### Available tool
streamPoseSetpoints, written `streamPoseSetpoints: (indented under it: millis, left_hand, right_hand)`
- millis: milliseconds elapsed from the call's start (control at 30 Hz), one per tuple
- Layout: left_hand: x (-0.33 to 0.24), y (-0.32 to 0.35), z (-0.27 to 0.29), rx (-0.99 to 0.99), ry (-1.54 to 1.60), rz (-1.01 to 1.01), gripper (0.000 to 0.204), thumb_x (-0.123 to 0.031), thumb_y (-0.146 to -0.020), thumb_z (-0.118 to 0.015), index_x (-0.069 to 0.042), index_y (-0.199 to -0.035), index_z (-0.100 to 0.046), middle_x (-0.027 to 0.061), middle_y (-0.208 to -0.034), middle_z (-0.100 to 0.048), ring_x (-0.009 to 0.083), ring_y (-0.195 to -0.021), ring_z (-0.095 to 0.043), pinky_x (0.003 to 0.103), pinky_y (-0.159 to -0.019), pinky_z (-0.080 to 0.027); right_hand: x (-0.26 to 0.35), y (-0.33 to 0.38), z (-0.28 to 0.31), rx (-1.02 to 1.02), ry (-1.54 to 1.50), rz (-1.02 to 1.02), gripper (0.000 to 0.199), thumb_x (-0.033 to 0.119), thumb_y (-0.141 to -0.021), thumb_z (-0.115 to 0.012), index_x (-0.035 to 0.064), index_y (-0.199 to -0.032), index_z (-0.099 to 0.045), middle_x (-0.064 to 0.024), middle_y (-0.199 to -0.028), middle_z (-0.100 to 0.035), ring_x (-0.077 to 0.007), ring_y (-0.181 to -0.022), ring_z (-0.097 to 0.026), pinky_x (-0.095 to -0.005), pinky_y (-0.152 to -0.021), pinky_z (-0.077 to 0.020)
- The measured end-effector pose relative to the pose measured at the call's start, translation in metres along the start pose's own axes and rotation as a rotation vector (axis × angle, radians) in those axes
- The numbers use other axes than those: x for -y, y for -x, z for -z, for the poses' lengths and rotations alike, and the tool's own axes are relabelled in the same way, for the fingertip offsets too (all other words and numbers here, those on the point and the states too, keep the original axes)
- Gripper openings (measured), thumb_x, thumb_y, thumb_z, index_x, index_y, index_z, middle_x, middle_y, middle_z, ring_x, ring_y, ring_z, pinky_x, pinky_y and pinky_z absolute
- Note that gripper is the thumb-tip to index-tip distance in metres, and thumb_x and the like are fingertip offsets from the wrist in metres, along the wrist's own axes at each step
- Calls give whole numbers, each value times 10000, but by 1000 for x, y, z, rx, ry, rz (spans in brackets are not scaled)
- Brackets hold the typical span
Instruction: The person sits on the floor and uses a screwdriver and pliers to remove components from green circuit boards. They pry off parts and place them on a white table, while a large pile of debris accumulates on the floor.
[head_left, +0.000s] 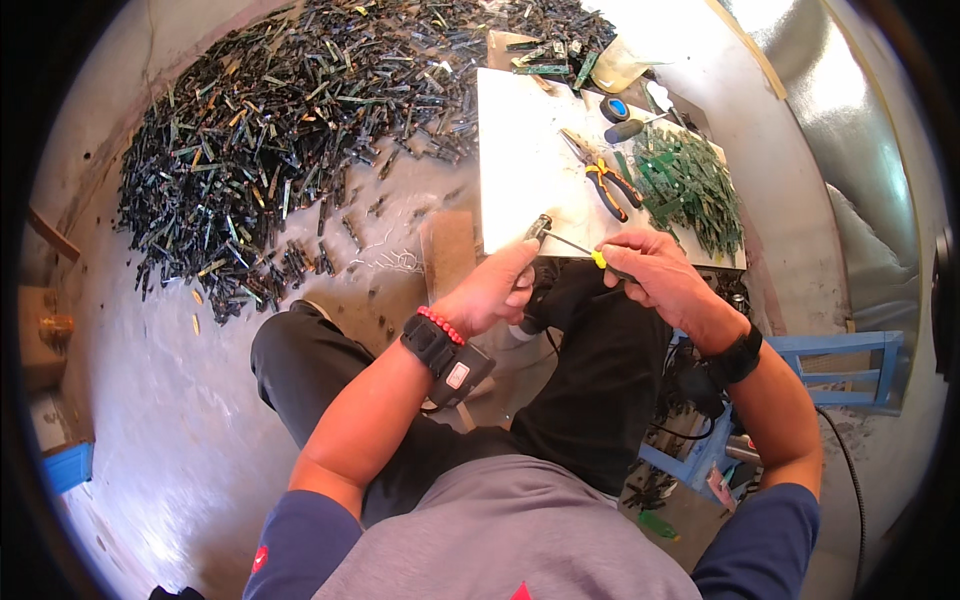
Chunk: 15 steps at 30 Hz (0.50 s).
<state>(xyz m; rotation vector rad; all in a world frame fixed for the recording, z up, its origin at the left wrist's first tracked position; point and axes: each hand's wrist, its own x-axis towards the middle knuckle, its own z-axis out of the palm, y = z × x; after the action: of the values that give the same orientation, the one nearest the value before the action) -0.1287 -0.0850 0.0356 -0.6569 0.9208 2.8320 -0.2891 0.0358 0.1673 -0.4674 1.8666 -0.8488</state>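
My left hand (498, 288) is closed round a small dark part (540, 229), whose upper end sticks out past the thumb. From the other side my right hand (662, 272) grips a screwdriver (599, 258) with a yellow and black handle. Its thin shaft points left and its tip meets the dark part, or nearly so; I cannot tell which. Both hands are over my lap at the near edge of a white board (520, 150). Just beyond the right hand, pliers (603, 178) with orange and black handles lie on that board.
Green circuit board strips (690, 190) are heaped on the board's right side. Near them lie a blue and black tape roll (614, 108) and a dark-handled screwdriver (625, 131). A large pile of dark parts (300, 130) covers the floor at left. A blue frame (840, 365) stands at right.
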Motion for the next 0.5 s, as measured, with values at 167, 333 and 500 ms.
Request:
streamPoseSetpoints:
  millis: [167,333,500]
  left_hand:
    - [0,3,-1,-32,-25,-12,423,-493,-969,-425,-163,-706,-399,-42,-486,-310,87,-394,-236,256,-442,-256]
    - [5,-3,0,-48,-82,-50,424,-504,-974,-407,-162,-723,-401,-46,-499,-310,85,-395,-239,256,-440,-266]
    - [7,-4,-2,-61,-104,-25,449,-544,-965,-391,-163,-727,-402,-48,-504,-310,86,-398,-242,255,-446,-273]
  right_hand:
    - [-10,12,-1,151,-292,-39,222,199,-939,-537,72,-1108,-603,-25,-796,-579,-31,-481,-383,-169,-408,-255]
    - [-18,9,-5,61,-38,8,215,175,-935,-526,88,-1115,-605,-45,-736,-546,-58,-504,-438,-214,-429,-339]
    - [-42,-1,-21,-286,799,739,200,159,-906,-545,87,-1085,-595,-104,-644,-554,-234,-516,-571,-369,-519,-465]
